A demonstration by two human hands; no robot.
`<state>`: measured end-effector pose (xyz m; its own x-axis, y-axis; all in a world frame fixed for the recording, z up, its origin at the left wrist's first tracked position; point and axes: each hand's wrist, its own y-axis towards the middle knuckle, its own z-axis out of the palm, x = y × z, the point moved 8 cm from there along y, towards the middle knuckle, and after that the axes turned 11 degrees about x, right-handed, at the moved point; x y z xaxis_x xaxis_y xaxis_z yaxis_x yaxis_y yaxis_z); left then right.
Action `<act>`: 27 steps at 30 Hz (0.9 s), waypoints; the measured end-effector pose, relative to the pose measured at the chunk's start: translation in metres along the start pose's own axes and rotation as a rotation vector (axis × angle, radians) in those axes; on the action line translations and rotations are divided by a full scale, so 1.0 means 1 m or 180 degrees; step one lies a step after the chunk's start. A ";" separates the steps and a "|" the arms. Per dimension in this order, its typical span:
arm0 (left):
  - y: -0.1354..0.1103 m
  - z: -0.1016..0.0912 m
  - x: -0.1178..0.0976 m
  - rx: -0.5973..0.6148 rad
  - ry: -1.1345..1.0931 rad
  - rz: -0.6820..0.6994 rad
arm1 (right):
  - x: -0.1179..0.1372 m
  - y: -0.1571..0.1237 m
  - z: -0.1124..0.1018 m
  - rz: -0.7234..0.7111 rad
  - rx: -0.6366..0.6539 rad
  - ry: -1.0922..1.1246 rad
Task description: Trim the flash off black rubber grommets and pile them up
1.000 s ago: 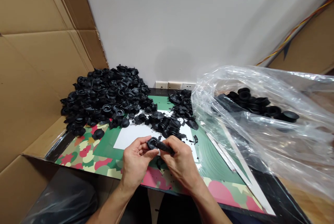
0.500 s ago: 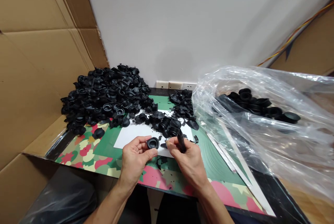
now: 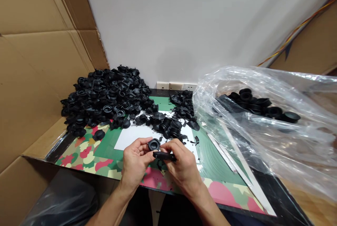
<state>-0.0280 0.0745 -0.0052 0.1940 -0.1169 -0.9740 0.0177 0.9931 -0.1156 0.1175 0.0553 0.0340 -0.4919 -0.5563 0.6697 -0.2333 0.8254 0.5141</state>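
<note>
My left hand is closed, with a round black rubber cap pinched between thumb and fingers, its ringed hollow side towards me. My right hand is wrapped round a slim black-handled tool, which lies crosswise just below the cap. The tool's working end is hidden, so I cannot tell its exact kind. The right fingertips are right up against the cap's edge. Under both hands lies a white sheet on a green mat. Several ribbed black rubber caps lie on the sheet just beyond them.
A large heap of black rubber caps fills the back left beside a cardboard wall. Thin black scraps are piled at the back centre. On the right, a clear plastic bag holds more caps. White strips lie along the mat's right side.
My right hand has moved left to the cap, and the black tool in it has turned from upright to lying crosswise. The left hand holds the cap in nearly the same place.
</note>
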 end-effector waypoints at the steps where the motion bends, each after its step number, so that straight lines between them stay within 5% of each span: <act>1: 0.000 0.001 0.001 0.0034 -0.0040 -0.0037 | 0.003 0.000 0.000 -0.0063 -0.0002 -0.0142; 8: 0.000 0.005 -0.001 0.0140 0.0031 -0.0028 | 0.005 0.001 0.002 -0.0126 -0.0065 -0.0899; 17: 0.001 -0.002 -0.002 0.0069 0.0432 0.0163 | -0.063 -0.015 -0.021 0.1768 -0.0598 0.1356; 27: 0.006 -0.002 0.001 0.0190 0.0457 0.0246 | -0.058 -0.019 -0.029 0.1666 -0.0823 0.1656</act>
<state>-0.0299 0.0804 -0.0073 0.0550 -0.0353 -0.9979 0.0671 0.9972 -0.0316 0.1750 0.0690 0.0005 -0.0128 -0.1274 0.9918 0.1549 0.9796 0.1278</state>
